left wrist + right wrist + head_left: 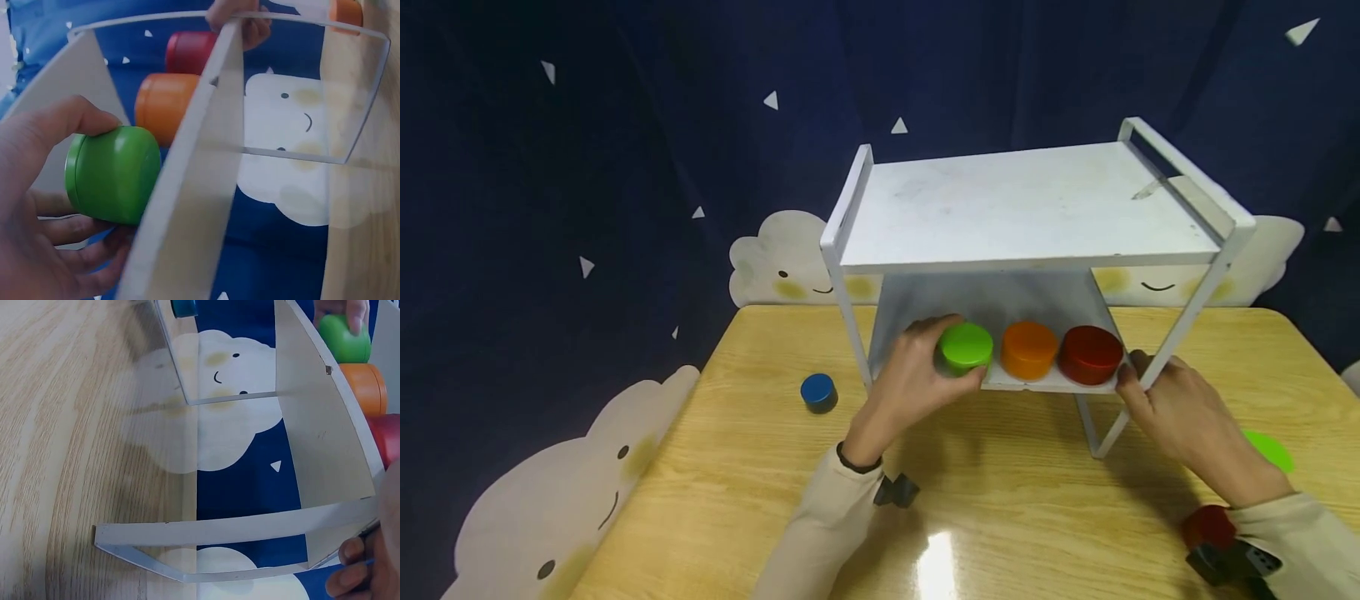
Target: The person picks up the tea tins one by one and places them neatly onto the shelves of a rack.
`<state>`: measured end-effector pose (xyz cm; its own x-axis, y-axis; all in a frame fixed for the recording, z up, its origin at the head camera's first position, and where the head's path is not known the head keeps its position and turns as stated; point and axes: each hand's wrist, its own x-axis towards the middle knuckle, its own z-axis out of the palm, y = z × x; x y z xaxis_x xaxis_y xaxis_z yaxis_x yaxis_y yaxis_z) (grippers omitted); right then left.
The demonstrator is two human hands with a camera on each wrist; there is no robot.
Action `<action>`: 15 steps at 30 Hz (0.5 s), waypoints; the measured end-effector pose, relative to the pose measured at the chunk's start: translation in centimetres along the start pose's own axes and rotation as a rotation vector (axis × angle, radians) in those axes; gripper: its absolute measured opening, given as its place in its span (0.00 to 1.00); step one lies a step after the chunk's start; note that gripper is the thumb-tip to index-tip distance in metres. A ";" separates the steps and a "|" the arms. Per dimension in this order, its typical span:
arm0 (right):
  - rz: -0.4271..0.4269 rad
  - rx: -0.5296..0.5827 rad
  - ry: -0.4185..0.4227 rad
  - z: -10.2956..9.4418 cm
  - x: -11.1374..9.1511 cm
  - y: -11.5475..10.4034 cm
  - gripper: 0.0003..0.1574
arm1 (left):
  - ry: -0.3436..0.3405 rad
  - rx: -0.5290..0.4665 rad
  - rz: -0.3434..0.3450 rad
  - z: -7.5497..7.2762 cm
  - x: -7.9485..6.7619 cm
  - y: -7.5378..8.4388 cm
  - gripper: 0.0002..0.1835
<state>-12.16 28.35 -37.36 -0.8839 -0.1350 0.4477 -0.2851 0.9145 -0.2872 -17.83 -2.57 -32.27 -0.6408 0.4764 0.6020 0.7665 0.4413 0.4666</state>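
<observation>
A white two-tier shelf rack [1022,208] stands on the table. My left hand [917,358] grips a bright green round tub [115,175] between thumb and fingers, at the left front of the lower tier. Beside the green tub sit an orange round tub [1028,352] and a dark red one [1090,356], in a row on the same tier. With my right hand [1191,408] I hold the rack at the right end of that tier, beside its leg; the curled fingers [350,578] show at the board's edge in the right wrist view.
A small blue round tub [818,392] lies on the wooden table [760,500] left of the rack. To the right, a flat green disc [1270,451] is partly behind my right forearm, and a red object [1208,527] is near that wrist. A dark blue curtain [700,108] hangs behind.
</observation>
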 end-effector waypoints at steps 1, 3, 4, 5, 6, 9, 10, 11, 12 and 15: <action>0.001 0.002 0.000 0.0 0.0 0.0 0.20 | -0.006 0.000 -0.013 0.2 0.1 -0.2 0.21; 0.004 0.004 -0.006 0.1 0.1 -0.1 0.20 | -0.012 -0.002 -0.041 0.4 0.1 -0.4 0.23; 0.004 0.005 -0.007 0.1 0.1 -0.1 0.20 | -0.016 0.000 -0.051 0.5 0.1 -0.5 0.23; 0.000 0.004 -0.004 0.1 0.1 -0.2 0.20 | -0.020 0.001 -0.058 0.6 0.1 -0.6 0.24; -0.001 0.003 -0.003 0.1 0.1 -0.2 0.20 | -0.023 0.002 -0.062 0.7 0.1 -0.6 0.24; 0.000 0.006 -0.005 0.1 0.1 -0.2 0.20 | -0.026 -0.002 -0.064 0.9 0.1 -0.8 0.24; 0.002 0.007 -0.005 0.1 0.1 -0.2 0.20 | -0.027 -0.005 -0.064 1.0 0.1 -0.8 0.24; 0.007 0.007 -0.007 0.0 0.1 -0.2 0.20 | -0.029 -0.008 -0.063 1.0 0.1 -0.8 0.24; 0.016 0.011 -0.014 0.0 0.1 -0.2 0.20 | -0.032 -0.013 -0.063 1.1 0.1 -0.9 0.24; 0.029 0.018 -0.023 0.1 0.0 -0.1 0.20 | -0.041 -0.025 -0.067 1.2 0.1 -1.0 0.25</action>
<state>-12.14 28.20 -37.38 -0.9001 -0.1178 0.4195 -0.2661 0.9110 -0.3150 -18.67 -2.04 -33.44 -0.6915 0.4771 0.5424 0.7224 0.4544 0.5213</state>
